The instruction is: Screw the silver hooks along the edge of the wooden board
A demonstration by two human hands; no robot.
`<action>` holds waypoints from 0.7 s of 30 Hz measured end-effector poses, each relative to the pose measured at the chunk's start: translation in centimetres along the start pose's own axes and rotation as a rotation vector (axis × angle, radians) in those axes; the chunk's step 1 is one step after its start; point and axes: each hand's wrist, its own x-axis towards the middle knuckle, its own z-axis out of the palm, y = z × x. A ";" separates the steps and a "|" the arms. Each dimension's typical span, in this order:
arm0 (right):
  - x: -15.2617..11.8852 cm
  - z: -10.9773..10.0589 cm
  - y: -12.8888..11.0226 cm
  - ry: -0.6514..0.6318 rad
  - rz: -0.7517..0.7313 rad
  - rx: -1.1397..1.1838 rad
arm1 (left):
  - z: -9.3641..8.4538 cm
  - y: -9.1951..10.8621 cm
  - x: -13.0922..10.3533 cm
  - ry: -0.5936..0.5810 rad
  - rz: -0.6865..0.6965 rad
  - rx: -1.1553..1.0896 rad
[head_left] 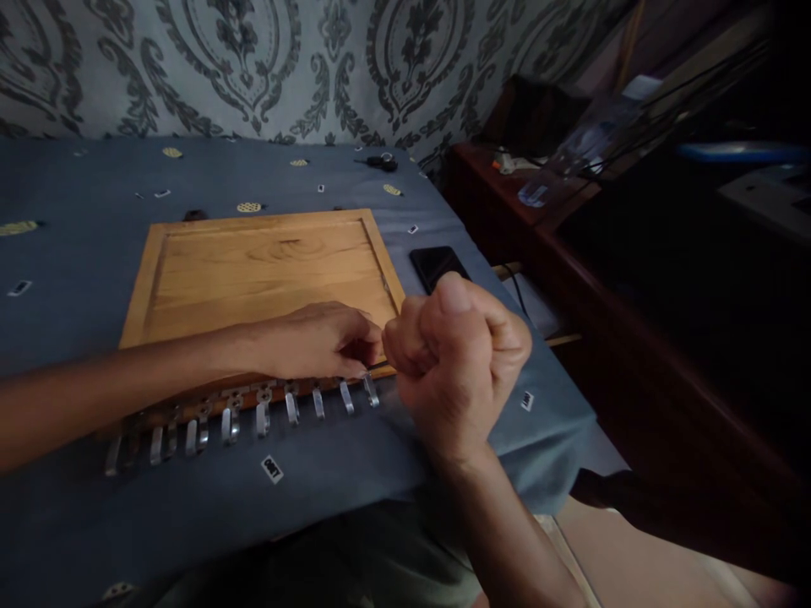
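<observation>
A framed wooden board (272, 270) lies flat on the blue cloth. Along its near edge runs a row of several bent metal hooks (292, 407), each hanging over the side. My left hand (323, 338) reaches across the board, its fingers pinched at the near right corner, just above the last hook (371, 390). What those fingertips hold is hidden. Beside it, my right hand (456, 363) is closed in a fist. A thin dark shaft (378, 366), like that of a screwdriver, shows between the fist and the left fingertips; any handle is hidden inside the fist.
A black phone (437, 263) lies right of the board, behind my right hand. Keys (381, 162) rest farther back on the cloth. On the right, a dark red wooden desk (507, 219) carries a clear plastic bottle (570, 152) and cables. Patterned fabric (253, 67) rises behind.
</observation>
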 end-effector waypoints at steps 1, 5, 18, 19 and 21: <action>0.0 0.0 0.0 0.003 -0.004 0.001 | 0.0 -0.2 0.0 -0.013 0.017 0.002; 0.1 0.0 0.0 0.004 -0.003 -0.039 | 0.0 -1.0 0.2 -0.033 0.088 0.004; 0.2 0.1 -0.2 0.001 -0.041 -0.018 | -0.6 0.9 1.1 -0.113 -0.070 0.036; 0.2 0.1 -0.1 -0.001 -0.039 -0.005 | -0.6 1.0 1.1 -0.119 -0.069 0.041; 0.1 0.1 -0.1 0.003 -0.029 0.014 | -0.6 1.0 1.2 -0.119 -0.068 0.050</action>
